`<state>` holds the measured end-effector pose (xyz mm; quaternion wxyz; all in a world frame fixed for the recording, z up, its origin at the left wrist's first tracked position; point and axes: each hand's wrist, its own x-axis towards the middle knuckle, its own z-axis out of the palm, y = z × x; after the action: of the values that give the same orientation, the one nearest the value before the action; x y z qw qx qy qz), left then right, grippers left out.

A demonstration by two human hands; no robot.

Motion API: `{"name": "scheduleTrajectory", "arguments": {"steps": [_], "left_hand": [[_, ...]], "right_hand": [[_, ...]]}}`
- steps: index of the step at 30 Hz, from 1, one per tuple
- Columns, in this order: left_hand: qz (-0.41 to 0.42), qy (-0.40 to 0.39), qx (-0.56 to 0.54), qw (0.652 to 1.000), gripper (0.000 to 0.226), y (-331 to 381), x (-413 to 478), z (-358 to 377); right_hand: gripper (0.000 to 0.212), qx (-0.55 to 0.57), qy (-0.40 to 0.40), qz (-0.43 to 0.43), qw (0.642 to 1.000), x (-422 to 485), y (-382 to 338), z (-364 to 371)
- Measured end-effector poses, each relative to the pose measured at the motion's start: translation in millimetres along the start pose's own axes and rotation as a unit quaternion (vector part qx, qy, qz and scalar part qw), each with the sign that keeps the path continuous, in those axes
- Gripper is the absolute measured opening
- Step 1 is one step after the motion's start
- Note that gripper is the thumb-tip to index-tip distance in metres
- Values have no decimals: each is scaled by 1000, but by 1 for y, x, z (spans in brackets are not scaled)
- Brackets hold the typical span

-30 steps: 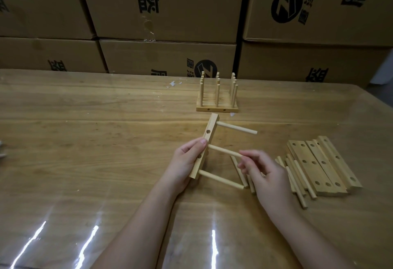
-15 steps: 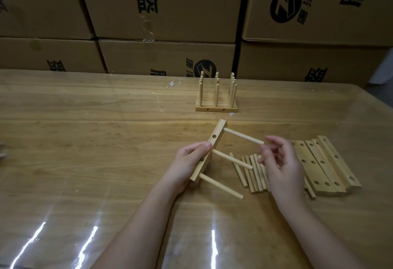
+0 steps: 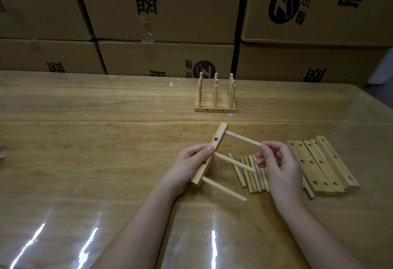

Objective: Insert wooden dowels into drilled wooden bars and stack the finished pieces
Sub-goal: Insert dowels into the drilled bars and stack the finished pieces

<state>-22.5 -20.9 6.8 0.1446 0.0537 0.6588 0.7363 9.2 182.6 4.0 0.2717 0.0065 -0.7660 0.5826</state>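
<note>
Your left hand (image 3: 187,166) grips the pale drilled wooden bar (image 3: 219,136), right hand (image 3: 280,166) pinches its far round dowel (image 3: 240,138); probably press home.

Loose round wooden dowels (image 3: 252,180) lie left of flat drilled wooden bars (image 3: 319,166) on the bench (image 3: 85,151); finished doweled bars (image 3: 215,110) stand behind.

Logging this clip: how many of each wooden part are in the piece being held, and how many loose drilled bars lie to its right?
Held bar: 1
Dowels set in it: 3
Loose bars: 4, judging by the rows of holes
Total: 8
</note>
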Motion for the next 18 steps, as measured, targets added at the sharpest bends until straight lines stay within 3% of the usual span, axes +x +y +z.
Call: {"name": "scheduleTrajectory", "arguments": {"steps": [2,4,7,10,12,18], "left_hand": [[11,3,-31,999,26,-1,2,-1],[35,18,-128,991,25,-2,5,-2],[57,46,-244,967,24,-5,8,-7],[73,29,-237,968,10,-6,8,-9],[75,12,-206,976,13,-6,7,-8],[66,-9,-178,982,20,-10,7,-5]], "right_hand": [[17,35,-1,24,999,1,0,1],[21,50,-6,33,998,1,0,3],[25,54,-60,42,996,-3,0,7],[35,1,-163,49,985,-9,-1,13],[44,-45,-194,45,979,-12,0,15],[23,-13,-150,43,988,-7,8,15]]}}
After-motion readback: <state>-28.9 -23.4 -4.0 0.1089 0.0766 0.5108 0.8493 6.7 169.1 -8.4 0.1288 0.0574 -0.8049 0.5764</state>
